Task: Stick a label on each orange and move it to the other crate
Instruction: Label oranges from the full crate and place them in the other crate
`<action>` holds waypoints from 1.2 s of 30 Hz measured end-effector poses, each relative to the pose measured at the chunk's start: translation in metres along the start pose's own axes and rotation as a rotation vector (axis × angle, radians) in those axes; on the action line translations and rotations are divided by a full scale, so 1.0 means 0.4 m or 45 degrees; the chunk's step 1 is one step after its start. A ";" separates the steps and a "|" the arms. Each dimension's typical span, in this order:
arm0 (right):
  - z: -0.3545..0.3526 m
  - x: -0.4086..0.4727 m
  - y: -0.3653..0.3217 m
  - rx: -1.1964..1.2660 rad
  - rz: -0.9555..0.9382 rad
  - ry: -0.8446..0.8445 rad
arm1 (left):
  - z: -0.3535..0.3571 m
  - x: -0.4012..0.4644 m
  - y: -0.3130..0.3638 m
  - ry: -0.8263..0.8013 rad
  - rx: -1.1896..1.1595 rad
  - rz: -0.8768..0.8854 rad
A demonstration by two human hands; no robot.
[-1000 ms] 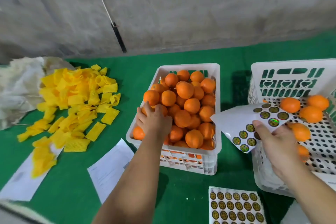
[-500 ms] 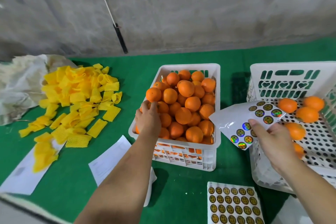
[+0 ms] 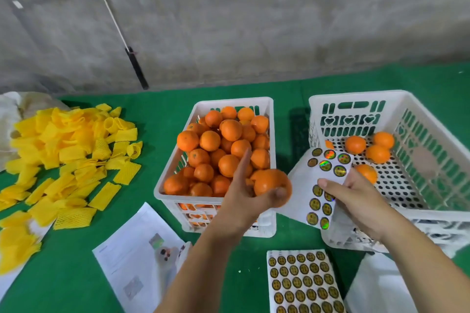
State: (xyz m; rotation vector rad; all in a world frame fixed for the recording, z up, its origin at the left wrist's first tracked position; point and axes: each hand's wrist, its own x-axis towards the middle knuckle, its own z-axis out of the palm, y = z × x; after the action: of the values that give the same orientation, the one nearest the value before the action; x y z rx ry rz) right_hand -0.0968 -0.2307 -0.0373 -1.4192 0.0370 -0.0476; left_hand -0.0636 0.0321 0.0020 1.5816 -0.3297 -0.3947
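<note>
Lifted from the crate, orange sits in left grip

Two bare forearms, no sleeves anywhere up to the bottom edge. No watch, bracelet or band at either wrist. Left hand ungloved, no rings showing, short nail on the thumb. Right hand likewise ungloved and ringless, knuckles plain. No tape or markings on either.

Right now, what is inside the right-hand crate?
The right-hand crate holds a few loose oranges on its perforated floor. The sticker sheet in the right hand hides its near-left corner.
</note>
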 end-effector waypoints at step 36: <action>0.097 -0.188 -0.121 -1.269 -0.980 -0.010 | 0.092 -0.128 0.071 -0.295 -0.194 -0.212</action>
State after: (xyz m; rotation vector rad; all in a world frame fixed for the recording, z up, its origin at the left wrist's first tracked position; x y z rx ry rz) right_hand -0.1702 -0.1954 0.0162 -2.3504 -0.5661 -0.7438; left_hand -0.1248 0.0203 0.0318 1.4201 -0.3380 -0.7190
